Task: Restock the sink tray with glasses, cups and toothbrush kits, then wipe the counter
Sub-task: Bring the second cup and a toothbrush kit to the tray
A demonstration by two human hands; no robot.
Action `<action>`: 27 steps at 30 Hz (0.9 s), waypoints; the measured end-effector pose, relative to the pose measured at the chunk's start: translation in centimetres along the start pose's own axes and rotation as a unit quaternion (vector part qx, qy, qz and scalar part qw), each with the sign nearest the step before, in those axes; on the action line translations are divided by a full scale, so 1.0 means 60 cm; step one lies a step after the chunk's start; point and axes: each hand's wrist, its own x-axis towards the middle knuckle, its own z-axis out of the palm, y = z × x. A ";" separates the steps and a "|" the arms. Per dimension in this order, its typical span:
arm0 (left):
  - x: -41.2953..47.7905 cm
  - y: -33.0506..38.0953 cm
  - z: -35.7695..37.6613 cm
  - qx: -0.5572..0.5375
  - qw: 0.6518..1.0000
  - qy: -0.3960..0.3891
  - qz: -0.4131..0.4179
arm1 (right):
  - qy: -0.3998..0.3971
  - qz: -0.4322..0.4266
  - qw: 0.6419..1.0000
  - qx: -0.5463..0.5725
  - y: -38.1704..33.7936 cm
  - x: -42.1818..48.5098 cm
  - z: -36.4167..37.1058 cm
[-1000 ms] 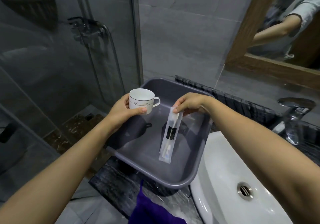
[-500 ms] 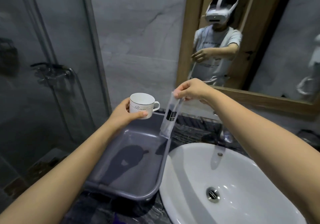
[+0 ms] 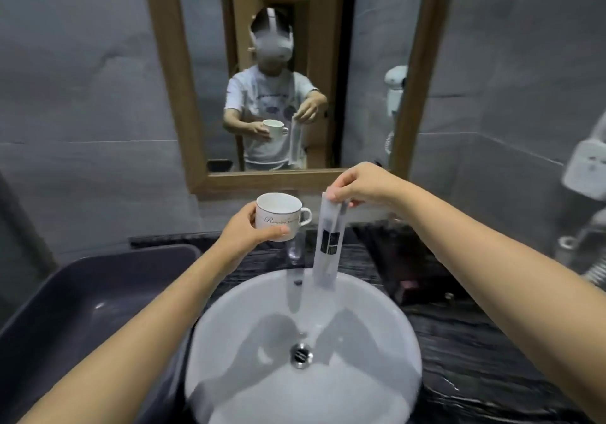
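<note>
— Right below, the white basin (image 3: 410, 341) now fills the foreground. A second ago the grey tub (image 3: 65, 292) was under the hands. What does that tell you?

— The person has turned away from the tub. It now sits off to the left, beside the basin on the dark surface (image 3: 475, 341). Both items have travelled along with the turn.

— So where are they?

— In the air above the back rim of the basin. The left hand (image 3: 249, 230) wraps its fingers round the white cup (image 3: 278, 214), which is upright with its handle pointing right. The right hand (image 3: 357, 184) pinches the top edge of the toothbrush kit (image 3: 328, 246). The kit hangs straight down, just beside the cup and in front of the faucet (image 3: 295, 250).

— And the tray?

— I cannot pick it out. Something dark lies on the surface right of the faucet, but it is too blurred to name. Beyond, the mirror (image 3: 170, 79) repeats the same two grips.

— Meaning?

— Fetching looks finished. I judge that placing comes next, and wiping is not yet begun.
</note>
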 end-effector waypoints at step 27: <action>0.206 -0.184 0.507 0.010 0.991 -0.080 -0.107 | 0.065 0.164 0.984 0.036 0.403 -0.118 -0.251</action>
